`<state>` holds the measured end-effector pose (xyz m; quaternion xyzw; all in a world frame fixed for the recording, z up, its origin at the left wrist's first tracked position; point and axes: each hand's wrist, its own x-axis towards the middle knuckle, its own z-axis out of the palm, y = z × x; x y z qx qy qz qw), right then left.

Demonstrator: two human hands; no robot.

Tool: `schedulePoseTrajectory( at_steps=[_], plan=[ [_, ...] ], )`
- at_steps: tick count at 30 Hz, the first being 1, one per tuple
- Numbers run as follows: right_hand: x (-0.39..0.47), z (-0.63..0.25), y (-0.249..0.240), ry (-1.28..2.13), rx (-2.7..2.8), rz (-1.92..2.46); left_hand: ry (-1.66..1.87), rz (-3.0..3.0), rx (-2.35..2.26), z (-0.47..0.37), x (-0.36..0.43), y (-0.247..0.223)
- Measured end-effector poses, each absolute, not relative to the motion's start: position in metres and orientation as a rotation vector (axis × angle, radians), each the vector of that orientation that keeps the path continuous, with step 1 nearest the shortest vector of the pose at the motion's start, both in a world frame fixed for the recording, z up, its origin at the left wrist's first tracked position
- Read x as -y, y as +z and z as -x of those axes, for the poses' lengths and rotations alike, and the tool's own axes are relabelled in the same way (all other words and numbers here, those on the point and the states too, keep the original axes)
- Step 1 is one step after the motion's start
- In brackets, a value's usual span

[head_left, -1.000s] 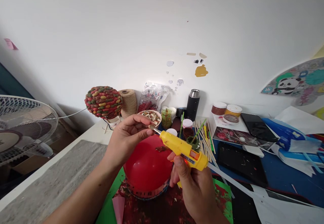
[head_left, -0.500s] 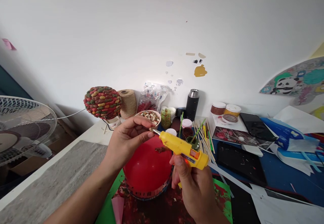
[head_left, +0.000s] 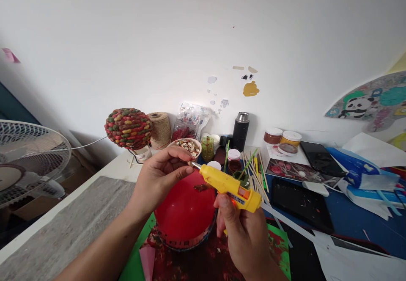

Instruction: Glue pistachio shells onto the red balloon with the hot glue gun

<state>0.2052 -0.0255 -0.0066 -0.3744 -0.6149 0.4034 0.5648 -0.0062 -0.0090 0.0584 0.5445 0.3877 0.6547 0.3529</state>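
My right hand (head_left: 242,230) is wrapped round a yellow hot glue gun (head_left: 228,186), its metal nozzle pointing left. At the nozzle's tip, my left hand (head_left: 163,173) pinches a small brown piece that looks like a nut shell; the fingers hide most of it. Below both hands sits a red balloon (head_left: 184,213), resting in a dark ring-shaped holder. Some brown pieces (head_left: 203,187) are on the balloon's upper right. Just behind my left fingers stands a bowl (head_left: 199,149) full of shells.
On the left are a fan (head_left: 28,162) and a ball covered in coloured shells (head_left: 128,128). Behind stand a twine spool (head_left: 160,130), paint jars (head_left: 234,155) and a black flask (head_left: 241,133). Sticks, a dark tray (head_left: 301,205) and a phone (head_left: 322,158) lie to the right.
Almost nothing differs. Both hands keep their places, with the nozzle still against the small piece in my left fingers.
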Motion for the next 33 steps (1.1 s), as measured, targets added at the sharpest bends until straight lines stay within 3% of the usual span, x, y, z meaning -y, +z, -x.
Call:
schedulePoseTrajectory(
  at_steps=[33],
  plan=[
    [0.021, -0.212, -0.015, 0.837, 1.588, 0.895, 1.704, -1.467, -0.992, 0.007, 0.006, 0.054]
  ],
)
